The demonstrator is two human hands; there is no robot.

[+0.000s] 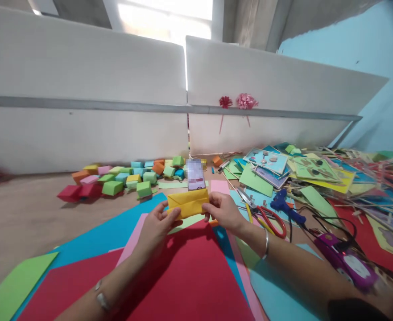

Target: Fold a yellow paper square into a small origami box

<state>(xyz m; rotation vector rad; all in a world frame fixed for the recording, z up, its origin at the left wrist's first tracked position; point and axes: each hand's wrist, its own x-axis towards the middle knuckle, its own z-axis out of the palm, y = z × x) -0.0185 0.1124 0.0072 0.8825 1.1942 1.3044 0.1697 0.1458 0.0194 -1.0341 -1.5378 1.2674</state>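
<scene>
A folded yellow paper [188, 203], shaped like a small envelope with a slanted flap edge, is held up level between both hands. My left hand [161, 220] pinches its left end, thumb in front and fingers behind. At the right end, my right hand [225, 211] grips it the same way. Below lies a large red paper sheet [186, 272], on top of blue and pink sheets. Just beyond the yellow paper, a phone [195, 174] rests on the table.
Several small coloured paper boxes [112, 187] sit at the back left. Right of my hands are red-handled scissors [271, 220], a blue glue gun [286, 207] with its cord, and a purple device [346, 261]. Piled cards [266, 160] and sticks fill the far right. White panels [82, 133] stand behind.
</scene>
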